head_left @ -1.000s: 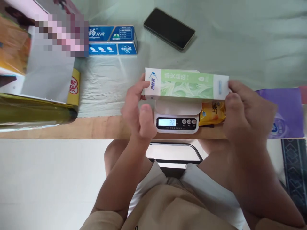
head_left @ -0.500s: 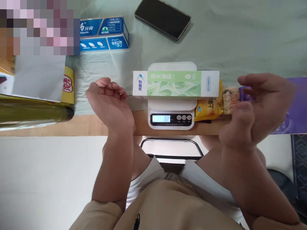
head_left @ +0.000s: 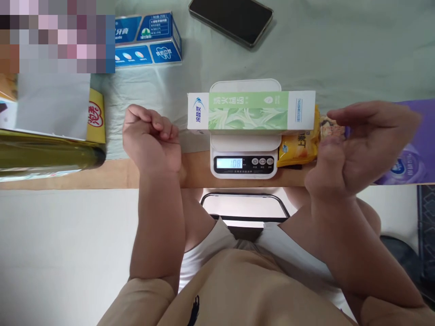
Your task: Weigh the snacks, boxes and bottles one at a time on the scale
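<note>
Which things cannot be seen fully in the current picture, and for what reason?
In the head view:
Phone: far edge cut off by the picture's top.
Blue box: left end blocked out by pixelation.
Scale: plate's middle hidden under the green box; button labels too small.
Purple packet: partly behind the right hand, cut off by the right edge.

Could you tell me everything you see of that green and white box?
The box is long and looks like printed cardboard, pale green with leaf artwork in the middle and white with blue print at both ends. It lies left to right across the white scale, both ends overhanging. Its right end passes over a yellow packet; contact is unclear. Neither the left hand nor the right hand touches it.
</note>
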`<state>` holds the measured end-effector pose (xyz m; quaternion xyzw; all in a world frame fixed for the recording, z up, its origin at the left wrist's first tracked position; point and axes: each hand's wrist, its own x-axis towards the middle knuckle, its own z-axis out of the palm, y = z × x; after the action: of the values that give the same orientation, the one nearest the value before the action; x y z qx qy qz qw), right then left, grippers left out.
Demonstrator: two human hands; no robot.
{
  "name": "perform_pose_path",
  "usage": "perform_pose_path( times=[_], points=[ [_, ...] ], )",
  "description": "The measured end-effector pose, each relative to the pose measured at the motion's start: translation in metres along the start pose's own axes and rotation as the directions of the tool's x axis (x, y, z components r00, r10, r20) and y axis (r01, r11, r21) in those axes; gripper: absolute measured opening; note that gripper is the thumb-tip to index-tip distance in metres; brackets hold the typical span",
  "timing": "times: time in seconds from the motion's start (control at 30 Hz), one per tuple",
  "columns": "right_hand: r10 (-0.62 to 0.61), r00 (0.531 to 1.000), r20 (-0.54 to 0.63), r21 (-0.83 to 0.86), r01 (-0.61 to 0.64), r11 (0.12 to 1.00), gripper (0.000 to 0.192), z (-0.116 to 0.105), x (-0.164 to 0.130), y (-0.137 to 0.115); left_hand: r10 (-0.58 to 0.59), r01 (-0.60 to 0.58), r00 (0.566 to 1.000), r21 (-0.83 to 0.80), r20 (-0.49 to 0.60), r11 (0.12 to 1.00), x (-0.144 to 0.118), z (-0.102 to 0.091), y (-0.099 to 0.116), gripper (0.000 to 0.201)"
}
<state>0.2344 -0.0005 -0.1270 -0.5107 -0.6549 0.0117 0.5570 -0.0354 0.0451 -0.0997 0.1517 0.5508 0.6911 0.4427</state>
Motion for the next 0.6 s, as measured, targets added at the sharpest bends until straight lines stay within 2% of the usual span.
perform_pose_path(
  times=[0.1,0.2,0.3,0.37,0.43,0.5,0.6],
  points=[
    [0.029,0.999,0.037,-0.012,-0.028,1.000,0.033,0.002,0.000,-0.001,0.067,-0.068,0.997,0.030,0.041,0.997,-0.005,0.006,-0.001,0.037],
    [-0.002,0.998,0.060,-0.051,0.005,0.999,0.034,0.001,0.001,-0.001,0.156,-0.162,0.984,0.079,0.081,0.984,-0.006,0.008,-0.009,0.044],
    [-0.001,0.995,0.100,-0.108,0.012,0.994,0.036,0.001,0.005,-0.004,0.247,-0.268,0.955,0.124,0.163,0.955,-0.004,0.006,-0.016,0.030],
    [-0.006,0.986,0.167,-0.154,0.032,0.988,0.038,0.002,0.011,-0.010,0.259,-0.286,0.948,0.145,0.184,0.947,-0.003,0.005,-0.019,0.023],
    [-0.024,0.962,0.272,-0.203,0.081,0.976,0.041,0.003,0.019,-0.020,0.228,-0.262,0.956,0.180,0.187,0.948,-0.003,0.007,-0.020,0.024],
    [0.001,0.917,0.399,-0.273,0.118,0.955,0.045,0.005,0.026,-0.030,0.196,-0.238,0.960,0.220,0.198,0.946,-0.004,0.009,-0.019,0.028],
    [0.060,0.847,0.527,-0.363,0.161,0.918,0.048,0.009,0.035,-0.040,0.173,-0.226,0.961,0.251,0.215,0.941,-0.009,0.013,-0.017,0.029]
  ],
)
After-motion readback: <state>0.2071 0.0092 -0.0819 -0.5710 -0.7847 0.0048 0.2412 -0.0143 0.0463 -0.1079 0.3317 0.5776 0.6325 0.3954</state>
